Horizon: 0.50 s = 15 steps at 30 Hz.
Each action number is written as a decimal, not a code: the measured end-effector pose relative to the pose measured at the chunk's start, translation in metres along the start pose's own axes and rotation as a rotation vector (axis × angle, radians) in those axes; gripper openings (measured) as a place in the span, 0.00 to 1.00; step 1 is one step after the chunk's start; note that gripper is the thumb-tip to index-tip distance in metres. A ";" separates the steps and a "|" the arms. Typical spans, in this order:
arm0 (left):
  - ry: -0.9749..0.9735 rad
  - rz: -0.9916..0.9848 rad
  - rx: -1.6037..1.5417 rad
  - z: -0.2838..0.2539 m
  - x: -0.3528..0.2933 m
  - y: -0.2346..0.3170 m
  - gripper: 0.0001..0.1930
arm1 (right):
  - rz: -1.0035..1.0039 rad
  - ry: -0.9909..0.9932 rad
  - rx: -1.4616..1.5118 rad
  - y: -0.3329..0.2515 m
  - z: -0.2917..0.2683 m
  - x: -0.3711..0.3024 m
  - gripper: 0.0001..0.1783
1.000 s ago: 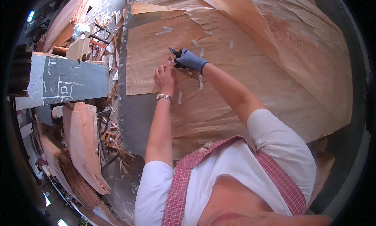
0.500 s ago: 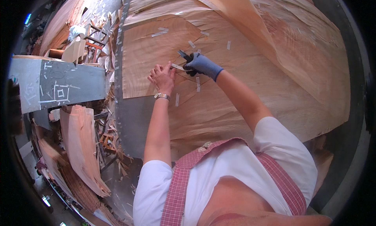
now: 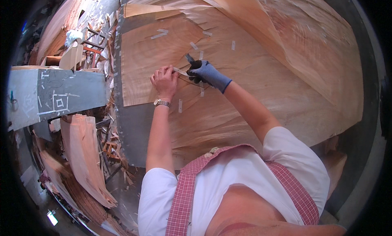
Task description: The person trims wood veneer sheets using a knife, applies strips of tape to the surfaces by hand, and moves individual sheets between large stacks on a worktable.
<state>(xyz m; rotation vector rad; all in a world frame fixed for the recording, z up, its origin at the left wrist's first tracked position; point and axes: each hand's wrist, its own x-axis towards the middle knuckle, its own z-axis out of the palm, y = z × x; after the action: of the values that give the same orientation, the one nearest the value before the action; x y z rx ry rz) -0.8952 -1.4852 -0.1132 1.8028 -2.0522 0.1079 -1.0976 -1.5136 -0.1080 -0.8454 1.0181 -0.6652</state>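
Observation:
My bare left hand [image 3: 164,83], with a watch on the wrist, rests at the edge of a light wood veneer sheet [image 3: 143,52]. Its thumb and fingertips close on one end of a strip of white tape [image 3: 180,71]. The strip's other end reaches my right hand [image 3: 203,73], in a blue-grey glove with dark fingers. Out of that closed hand sticks a dark flat-ended tool [image 3: 189,58]; its grip is hidden. Short pieces of white tape [image 3: 180,105] lie along the seams between the veneer sheets around both hands.
Wrinkled veneer sheets [image 3: 261,109] cover most of the grey table [image 3: 136,129]. A long loose veneer piece [image 3: 245,11] lies across the far right. On the left stand a grey side board [image 3: 73,91] with tape bits, stacks of veneer [image 3: 83,150] and wood scraps.
The view has shifted slightly. My left fingers have drawn closer together by the tape, and a loose veneer strip now shows at the far left of the table.

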 end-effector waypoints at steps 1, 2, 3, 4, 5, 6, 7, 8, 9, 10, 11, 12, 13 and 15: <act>-0.027 0.023 -0.011 -0.003 0.002 -0.001 0.14 | 0.021 0.001 0.029 -0.011 0.003 -0.007 0.08; -0.054 0.046 -0.023 -0.006 0.004 -0.002 0.13 | 0.049 0.004 -0.002 -0.016 0.003 -0.010 0.08; -0.075 0.055 -0.008 -0.009 0.007 -0.001 0.13 | 0.075 0.006 -0.035 -0.021 0.003 -0.010 0.08; -0.095 0.064 0.007 -0.011 0.010 0.001 0.13 | 0.102 0.009 -0.068 -0.023 0.002 -0.011 0.08; -0.116 0.072 0.022 -0.012 0.012 0.002 0.13 | 0.098 0.008 -0.063 -0.022 0.003 -0.010 0.08; -0.112 0.064 0.020 -0.011 0.013 0.001 0.13 | 0.095 0.006 -0.060 -0.020 0.003 -0.009 0.09; -0.108 0.055 0.018 -0.010 0.014 0.000 0.12 | 0.092 0.004 -0.057 -0.018 0.003 -0.008 0.09; -0.104 0.046 0.016 -0.009 0.014 -0.001 0.11 | 0.081 -0.010 -0.053 -0.010 0.001 -0.005 0.09; -0.088 0.046 0.016 -0.007 0.014 -0.001 0.11 | 0.069 -0.023 -0.048 -0.003 -0.001 -0.002 0.10; -0.072 0.046 0.017 -0.005 0.013 -0.001 0.11 | 0.058 -0.036 -0.043 0.003 -0.003 0.001 0.10; -0.056 0.046 0.017 -0.003 0.013 -0.001 0.10 | 0.055 -0.034 -0.022 0.010 -0.006 0.003 0.10; -0.048 0.048 0.017 -0.004 0.012 0.000 0.10 | 0.053 -0.031 0.000 0.013 -0.007 0.004 0.10; -0.041 0.049 0.017 -0.005 0.011 0.002 0.09 | 0.051 -0.028 0.022 0.016 -0.008 0.005 0.10; -0.021 0.055 -0.027 -0.004 0.010 0.003 0.07 | 0.044 0.002 -0.039 0.021 -0.008 0.011 0.10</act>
<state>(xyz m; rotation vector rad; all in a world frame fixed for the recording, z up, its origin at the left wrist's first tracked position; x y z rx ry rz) -0.8980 -1.4930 -0.1054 1.7391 -2.1077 0.0762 -1.0987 -1.5135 -0.1328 -0.8538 1.0516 -0.6107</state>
